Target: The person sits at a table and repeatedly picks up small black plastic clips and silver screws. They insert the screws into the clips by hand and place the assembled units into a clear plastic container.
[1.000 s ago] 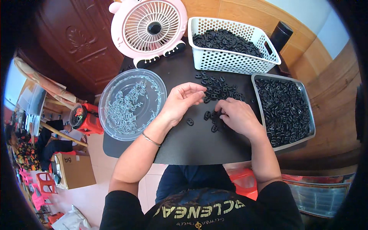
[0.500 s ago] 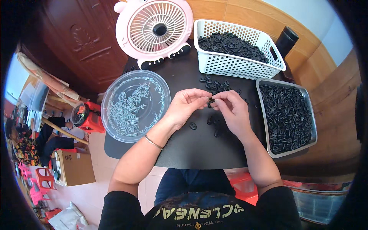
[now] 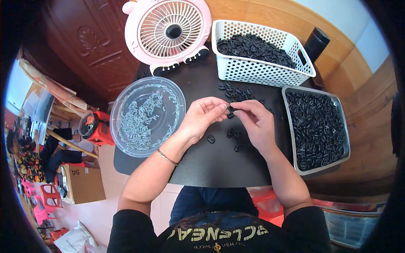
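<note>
Above the middle of the dark table, my left hand (image 3: pixel 201 118) and my right hand (image 3: pixel 258 124) meet fingertip to fingertip. Both pinch a small black plastic piece (image 3: pixel 230 112), mostly covered by the fingers. Whether another small part is in the pinch, I cannot tell. Below the hands lies a single oval black piece (image 3: pixel 211 138) with two holes, and to its right a few more black pieces (image 3: pixel 238 147). Just beyond my fingers is a loose scatter of the same pieces (image 3: pixel 238 91).
A clear round tub (image 3: pixel 119 145) with many thin silvery parts stands at left. At right is a metal tray (image 3: pixel 348 145) full of black pieces. Behind stand a white perforated basket (image 3: pixel 261 76) of black pieces, a pink fan (image 3: pixel 134 36) and a dark cylinder (image 3: pixel 317 39).
Both hands stay together at nearly the same spot. The fingertips and the black piece between them have shifted slightly, and the loose pieces below my right hand show more clearly.
</note>
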{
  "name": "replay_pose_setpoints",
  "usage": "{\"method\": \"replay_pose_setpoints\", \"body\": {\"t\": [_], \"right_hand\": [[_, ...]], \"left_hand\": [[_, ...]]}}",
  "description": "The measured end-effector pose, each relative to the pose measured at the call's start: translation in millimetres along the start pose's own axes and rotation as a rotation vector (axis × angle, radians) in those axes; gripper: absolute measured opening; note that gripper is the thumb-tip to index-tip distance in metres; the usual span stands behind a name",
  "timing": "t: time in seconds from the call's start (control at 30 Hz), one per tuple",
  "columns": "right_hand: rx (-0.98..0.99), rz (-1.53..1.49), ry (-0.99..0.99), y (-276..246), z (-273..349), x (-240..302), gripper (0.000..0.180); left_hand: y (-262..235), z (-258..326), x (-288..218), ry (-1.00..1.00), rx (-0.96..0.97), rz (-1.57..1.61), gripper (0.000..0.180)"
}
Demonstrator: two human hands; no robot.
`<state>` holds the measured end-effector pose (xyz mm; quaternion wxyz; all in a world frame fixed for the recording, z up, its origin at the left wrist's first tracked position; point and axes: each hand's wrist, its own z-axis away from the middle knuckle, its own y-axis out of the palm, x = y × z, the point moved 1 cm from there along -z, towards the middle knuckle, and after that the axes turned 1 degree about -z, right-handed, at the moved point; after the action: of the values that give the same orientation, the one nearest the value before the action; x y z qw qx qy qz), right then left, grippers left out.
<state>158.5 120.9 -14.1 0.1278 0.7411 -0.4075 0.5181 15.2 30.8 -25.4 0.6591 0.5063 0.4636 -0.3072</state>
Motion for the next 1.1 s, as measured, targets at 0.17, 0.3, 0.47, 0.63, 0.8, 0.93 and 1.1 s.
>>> {"method": "replay_pose_setpoints", "body": {"t": [0.17, 0.3, 0.47, 0.63, 0.8, 0.93, 1.1], "right_hand": [[-0.045, -0.126, 0.144, 2.4, 1.6, -0.8, 0.016], [-0.06, -0.145, 0.122, 2.6, 1.1, -2.2, 0.015], [-0.065, -0.09, 0.128, 2.7, 1.3, -3.9, 0.013], [-0.071, -0.074, 0.138, 3.3, 2.0, -3.5, 0.013], [-0.077, -0.032, 0.114, 4.0, 1.6, -1.9, 0.012], [-0.079, -0.012, 0.153, 5.4, 2.7, -4.1, 0.011], [-0.051, -0.141, 0.228, 5.8, 2.3, -8.8, 0.011]], "left_hand": [[-1.0, -0.9, 2.7, -0.001, 0.02, -0.053, 0.013], [-0.9, -0.9, 3.4, 0.009, 0.026, -0.086, 0.014], [1.7, 0.0, 2.9, 0.024, 0.02, -0.147, 0.014], [2.4, 0.2, 2.8, 0.048, 0.018, -0.182, 0.014], [1.9, 0.2, 4.7, 0.07, -0.019, -0.235, 0.013], [6.3, 1.4, 5.0, 0.165, -0.068, -0.352, 0.01], [11.4, 3.7, 4.9, 0.207, -0.114, -0.368, 0.01]]}}
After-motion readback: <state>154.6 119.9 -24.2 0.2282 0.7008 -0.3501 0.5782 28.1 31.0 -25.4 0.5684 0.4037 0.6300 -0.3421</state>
